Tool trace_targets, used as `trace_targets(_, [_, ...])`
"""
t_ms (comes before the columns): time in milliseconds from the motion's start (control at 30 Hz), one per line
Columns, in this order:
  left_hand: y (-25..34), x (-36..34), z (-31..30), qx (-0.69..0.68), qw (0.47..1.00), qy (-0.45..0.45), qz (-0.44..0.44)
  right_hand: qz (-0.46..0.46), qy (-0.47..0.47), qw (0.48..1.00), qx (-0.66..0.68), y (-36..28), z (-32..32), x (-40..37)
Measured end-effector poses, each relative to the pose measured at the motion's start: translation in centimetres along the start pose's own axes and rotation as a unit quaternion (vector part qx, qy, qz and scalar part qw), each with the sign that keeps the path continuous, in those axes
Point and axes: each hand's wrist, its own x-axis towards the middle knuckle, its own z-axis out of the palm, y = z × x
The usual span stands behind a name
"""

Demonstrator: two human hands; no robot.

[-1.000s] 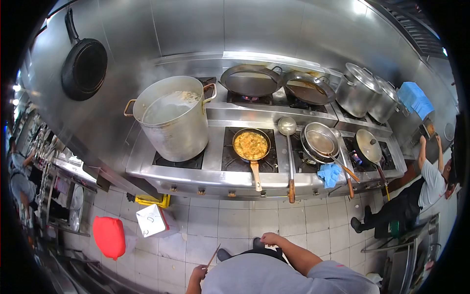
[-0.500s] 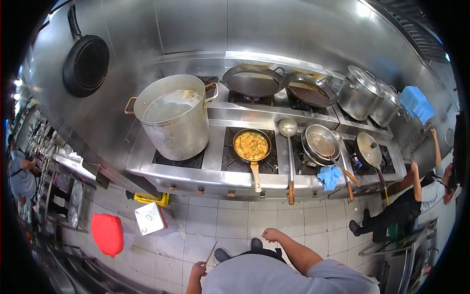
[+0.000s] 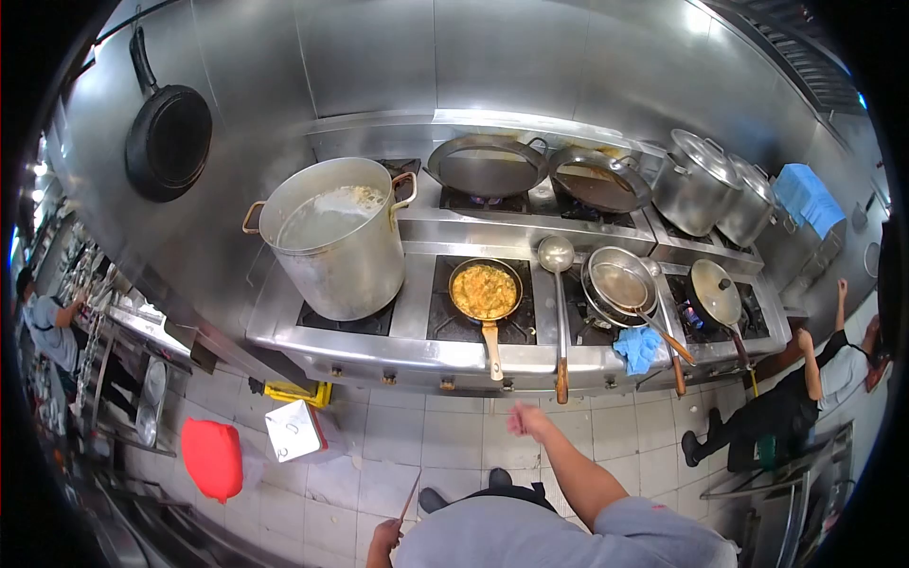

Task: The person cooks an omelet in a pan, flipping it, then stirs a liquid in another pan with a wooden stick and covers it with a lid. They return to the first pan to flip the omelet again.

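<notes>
My left hand [image 3: 386,536], low in the view, is closed around a thin brown stick-like utensil [image 3: 411,496], its tip pointing up over the floor. My right hand [image 3: 526,419] is stretched toward the stove front, below the end of a frying pan's pale handle [image 3: 492,352]. Its fingers are smeared by motion. The small frying pan [image 3: 520,295] sits on a front burner with yellow-orange, egg-like food [image 3: 484,290] in it. Right of that pan lies a long wooden-handled ladle [image 3: 557,256].
A large steaming stockpot [image 3: 352,265] stands to the left on the stove. Two woks [image 3: 485,170] occupy the rear burners. Strainers [image 3: 620,284], a blue cloth [image 3: 638,348] and a lidded pan [image 3: 715,292] are on the right. Other people stand at right [image 3: 805,393] and far left [image 3: 52,327].
My right hand has moved up toward the stove and the frying pan's handle. My left hand has dropped slightly, still holding the stick-like utensil. The person at right has lowered their raised arm.
</notes>
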Motion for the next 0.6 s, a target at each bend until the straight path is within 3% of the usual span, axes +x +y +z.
trace_targets(67, [-2.9,1.4,0.6,-0.037,0.999,-0.007,0.005,-0.073,0.020,0.996,0.054,-4.3,1.0,0.9])
trace_targets(167, [-2.1,-0.1,0.6,0.024,0.999,0.001,0.046,-0.093,0.007,0.993,0.077,-10.5,3.1,2.0])
trace_targets(233, [-3.7,1.0,1.1,-0.018,0.999,0.003,0.041,-0.105,-0.020,0.981,0.162,-13.1,5.0,2.4])
trace_targets(333, [-2.7,0.3,1.2,-0.006,1.000,0.004,-0.027,-0.049,0.023,0.992,0.113,-14.2,6.6,3.4])
trace_targets(367, [-2.7,0.1,1.2,-0.007,1.000,0.004,-0.010,-0.053,0.026,0.992,0.114,-14.1,6.6,3.4])
trace_targets(433, [-3.3,0.4,1.2,-0.008,1.000,0.000,0.020,-0.099,0.141,0.985,0.020,-13.7,6.7,2.4])
trace_targets(600, [-6.4,2.3,1.0,0.010,0.995,-0.017,0.096,-0.192,0.148,0.970,0.014,-12.8,2.5,-2.2])
